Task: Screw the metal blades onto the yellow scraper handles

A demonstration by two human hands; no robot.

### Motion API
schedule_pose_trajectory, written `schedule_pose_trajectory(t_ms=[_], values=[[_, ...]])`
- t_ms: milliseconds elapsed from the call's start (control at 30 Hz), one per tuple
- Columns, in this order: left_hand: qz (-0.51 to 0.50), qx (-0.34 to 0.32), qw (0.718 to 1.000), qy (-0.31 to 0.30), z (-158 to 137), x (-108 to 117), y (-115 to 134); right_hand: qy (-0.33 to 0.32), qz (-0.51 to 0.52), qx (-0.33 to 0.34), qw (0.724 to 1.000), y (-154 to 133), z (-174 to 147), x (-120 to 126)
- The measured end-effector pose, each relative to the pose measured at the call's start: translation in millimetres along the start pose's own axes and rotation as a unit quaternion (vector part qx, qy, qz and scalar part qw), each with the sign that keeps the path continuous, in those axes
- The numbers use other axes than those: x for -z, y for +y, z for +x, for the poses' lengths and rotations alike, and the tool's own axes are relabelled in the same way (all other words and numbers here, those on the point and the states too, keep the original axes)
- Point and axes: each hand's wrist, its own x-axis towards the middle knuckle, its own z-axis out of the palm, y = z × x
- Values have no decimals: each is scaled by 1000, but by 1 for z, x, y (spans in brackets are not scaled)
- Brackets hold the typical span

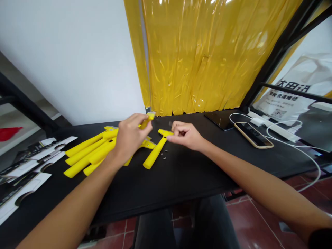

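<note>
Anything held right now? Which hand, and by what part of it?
Left hand: a yellow piece, pinched just below its pale tip. Right hand: curled at the head of a yellow scraper; cannot tell whether it holds anything.

White bag point(287, 104) reads "快速维修"; larger characters unclear.

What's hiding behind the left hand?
Yellow tools poke out on both sides of the left hand. I can't see what's right behind the hand and forearm, because they cover it.
</note>
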Motion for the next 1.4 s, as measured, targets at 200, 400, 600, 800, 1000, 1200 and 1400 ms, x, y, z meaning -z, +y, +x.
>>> schedule_pose_trajectory(t_ms=[200,400,600,800,1000,1200,1400], values=[[-198,170,965,20,12,-1,-9,-181,-197,72,961,24,-1,2],[-387,254,882,-90,12,-3,-5,-228,-223,65,946,32,2,6],[-437,303,835,-139,11,-6,-11,-182,-186,69,963,28,1,0],[-450,317,812,-193,2,-16,-1,84,-166,99,978,1,1,2],[-448,326,799,-235,-6,-21,15,114,-193,123,967,-6,0,5],[-431,313,811,-241,-10,-23,24,96,-217,110,965,0,0,2],[-417,309,823,-230,-14,-27,24,72,-220,120,965,4,0,5]])
